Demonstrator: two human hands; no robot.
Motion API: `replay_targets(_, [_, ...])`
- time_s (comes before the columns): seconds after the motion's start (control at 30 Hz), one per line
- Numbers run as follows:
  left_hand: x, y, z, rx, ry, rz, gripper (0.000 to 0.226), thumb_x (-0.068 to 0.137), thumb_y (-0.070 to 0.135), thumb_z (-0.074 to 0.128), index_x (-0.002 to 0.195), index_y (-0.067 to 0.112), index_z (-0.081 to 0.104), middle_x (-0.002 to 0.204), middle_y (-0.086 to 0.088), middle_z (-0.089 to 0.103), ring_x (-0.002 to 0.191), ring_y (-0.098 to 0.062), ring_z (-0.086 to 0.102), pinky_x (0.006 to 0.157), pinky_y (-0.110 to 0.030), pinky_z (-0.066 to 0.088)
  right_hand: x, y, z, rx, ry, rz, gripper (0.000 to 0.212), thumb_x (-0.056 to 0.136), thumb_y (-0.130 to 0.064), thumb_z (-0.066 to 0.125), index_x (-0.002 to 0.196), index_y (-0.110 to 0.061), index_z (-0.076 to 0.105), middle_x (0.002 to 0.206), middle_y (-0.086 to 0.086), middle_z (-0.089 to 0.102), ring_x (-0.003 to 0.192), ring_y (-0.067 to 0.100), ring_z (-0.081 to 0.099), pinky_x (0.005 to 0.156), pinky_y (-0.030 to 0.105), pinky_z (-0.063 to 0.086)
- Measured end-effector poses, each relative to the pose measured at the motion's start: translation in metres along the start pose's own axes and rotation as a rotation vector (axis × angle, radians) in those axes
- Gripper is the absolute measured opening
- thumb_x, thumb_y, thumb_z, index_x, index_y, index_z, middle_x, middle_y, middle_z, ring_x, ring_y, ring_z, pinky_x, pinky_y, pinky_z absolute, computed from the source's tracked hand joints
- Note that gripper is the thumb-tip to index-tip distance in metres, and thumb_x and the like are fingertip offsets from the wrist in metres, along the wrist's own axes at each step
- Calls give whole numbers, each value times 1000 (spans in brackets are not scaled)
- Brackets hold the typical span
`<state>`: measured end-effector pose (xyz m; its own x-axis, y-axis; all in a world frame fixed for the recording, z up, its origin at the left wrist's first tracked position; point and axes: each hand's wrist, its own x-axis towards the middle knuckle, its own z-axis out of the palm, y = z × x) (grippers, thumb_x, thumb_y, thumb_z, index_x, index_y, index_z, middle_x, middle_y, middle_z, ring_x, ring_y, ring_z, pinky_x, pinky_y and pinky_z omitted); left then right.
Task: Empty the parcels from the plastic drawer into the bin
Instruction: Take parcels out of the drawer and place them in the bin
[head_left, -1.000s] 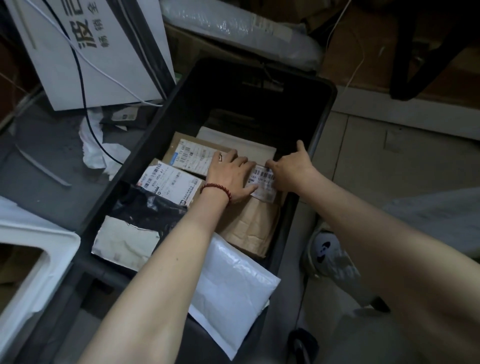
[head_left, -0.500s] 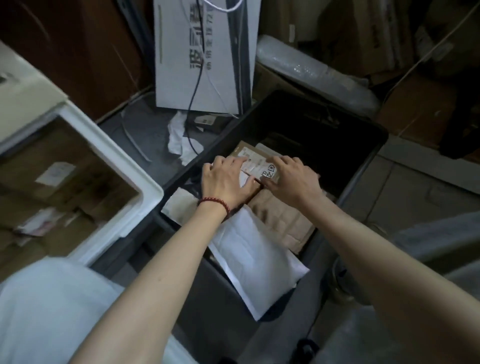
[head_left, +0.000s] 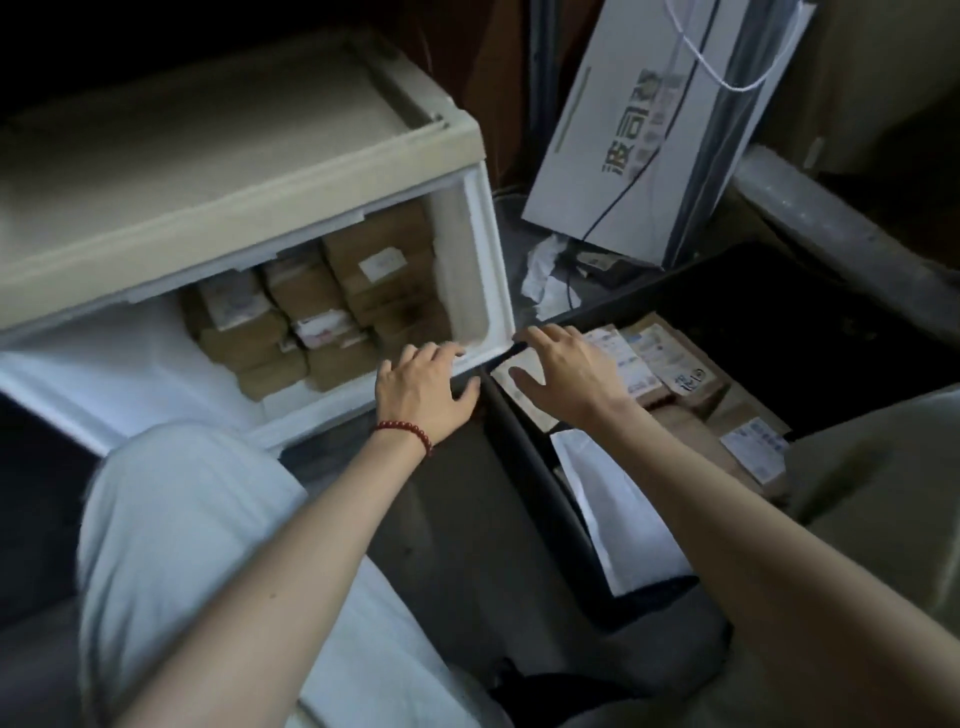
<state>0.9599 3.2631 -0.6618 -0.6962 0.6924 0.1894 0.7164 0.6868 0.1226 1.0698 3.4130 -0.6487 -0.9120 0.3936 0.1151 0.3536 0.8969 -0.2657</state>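
**Cardboard parcels sit packed in the drawer**

White plastic drawer (head_left: 488, 249) stands pulled out at left, with brown boxed parcels (head_left: 322, 312) stacked tight toward its back. They look stiff, light and square-edged, so pinching one across its short sides should lift it cleanly. Left hand (head_left: 421, 384) is at the front rim, fingers loose and empty, with the parcels just beyond. Right hand (head_left: 566, 374), spread and equally empty, hangs over the black bin (head_left: 535, 483) and its labelled packets (head_left: 675, 364).

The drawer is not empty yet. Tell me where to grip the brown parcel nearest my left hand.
Come from above, into the open drawer. Grip the brown parcel by its top edge and exposed front face: others pack its sides and back.
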Motion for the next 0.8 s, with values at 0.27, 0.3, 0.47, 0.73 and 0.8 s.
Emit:
replay_targets(0.27, [-32, -100, -37, 31, -16, -330, 49, 87, 52, 50, 130, 27, 48, 129, -2, 55, 121, -26, 47, 93, -40, 38, 23, -76, 21, 64, -33, -152, 48, 94, -46, 51, 135, -22, 47, 130, 3, 55, 119, 27, 48, 74, 33, 39])
replay_targets(0.3, [-35, -107, -40, 31, -4, -354, 51, 87, 52, 49, 131, 27, 47, 130, -2, 55, 121, -27, 47, 93, -40, 38, 26, -82, 23, 78, -32, -148, 49, 94, -46, 51, 136, -21, 47, 130, 5, 54, 119, 28, 47, 80, 36, 41])
replay_targets(0.47, [-41, -125, -43, 2, 21, -414, 56, 89, 52, 49, 137, 26, 40, 135, -3, 50, 123, -27, 46, 92, -42, 39, 43, -113, 32, 123, -13, -92, 53, 93, -50, 51, 135, -17, 44, 132, 9, 47, 121, 30, 43, 91, 40, 43])
replay_targets(0.73, [-13, -121, -23, -31, 88, -402, 63, 89, 52, 53, 142, 29, 29, 141, -4, 43, 117, -30, 52, 83, -38, 44, 79, -124, 38, 210, 109, -37, 64, 91, -48, 56, 142, -15, 34, 146, 10, 33, 131, 30, 34, 101, 43, 37])
replay_targets(0.8, [3, -115, -22, -115, 87, -380, 66, 89, 47, 56, 145, 26, 27, 145, -7, 38, 124, -30, 48, 94, -41, 46, 87, -118, 37, 235, 90, -4, 71, 90, -48, 58, 145, -16, 27, 150, 11, 26, 134, 30, 30, 103, 43, 36])
